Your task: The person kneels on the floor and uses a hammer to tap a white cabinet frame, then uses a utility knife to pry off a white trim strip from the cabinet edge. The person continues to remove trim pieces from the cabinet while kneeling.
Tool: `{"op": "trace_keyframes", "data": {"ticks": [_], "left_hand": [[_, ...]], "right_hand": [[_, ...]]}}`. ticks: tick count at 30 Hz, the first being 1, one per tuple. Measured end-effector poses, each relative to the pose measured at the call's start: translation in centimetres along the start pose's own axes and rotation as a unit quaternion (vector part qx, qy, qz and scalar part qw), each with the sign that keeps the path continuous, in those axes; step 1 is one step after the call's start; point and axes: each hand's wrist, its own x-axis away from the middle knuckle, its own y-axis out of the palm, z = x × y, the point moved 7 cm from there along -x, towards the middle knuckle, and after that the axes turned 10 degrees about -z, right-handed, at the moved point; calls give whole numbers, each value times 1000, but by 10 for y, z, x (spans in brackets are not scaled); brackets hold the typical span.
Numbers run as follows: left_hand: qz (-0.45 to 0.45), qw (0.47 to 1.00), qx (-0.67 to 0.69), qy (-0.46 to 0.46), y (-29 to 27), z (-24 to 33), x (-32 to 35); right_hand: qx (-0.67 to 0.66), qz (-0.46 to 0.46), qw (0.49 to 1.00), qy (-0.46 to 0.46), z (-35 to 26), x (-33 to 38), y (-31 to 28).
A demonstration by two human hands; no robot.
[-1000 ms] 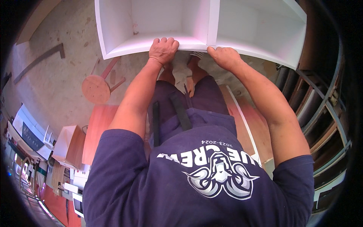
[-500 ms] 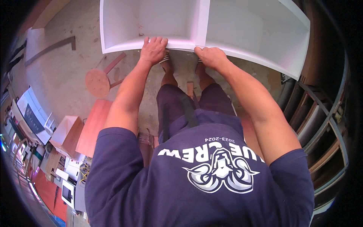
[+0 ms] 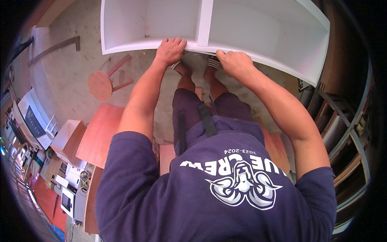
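White two-bay cabinet lying ahead of the person, long axis left–right — left hand and right hand clamped on its near edge, flanking the divider.

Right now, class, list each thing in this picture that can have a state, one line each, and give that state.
White cabinet: open-fronted, compartments bare, split by a divider.
Left hand: fingers curled over the cabinet's front edge.
Right hand: gripping the same front edge.
Round wooden stool: tipped over on the concrete floor.
Reddish board: lying flat.
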Motion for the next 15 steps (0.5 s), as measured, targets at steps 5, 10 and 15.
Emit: {"op": "trace_keyframes", "data": {"ticks": [5,10,15], "left_hand": [[56,997,-46,1,3,1,-2],[111,991,-75,2,5,4,-2],[131,990,-56,12,1,7,-2]], "right_hand": [[-12,-10,1000,5,0,-1,-1],[-36,-43,998,21,0,-1,6],[-45,-85,995,13,11,-7,13]]}}
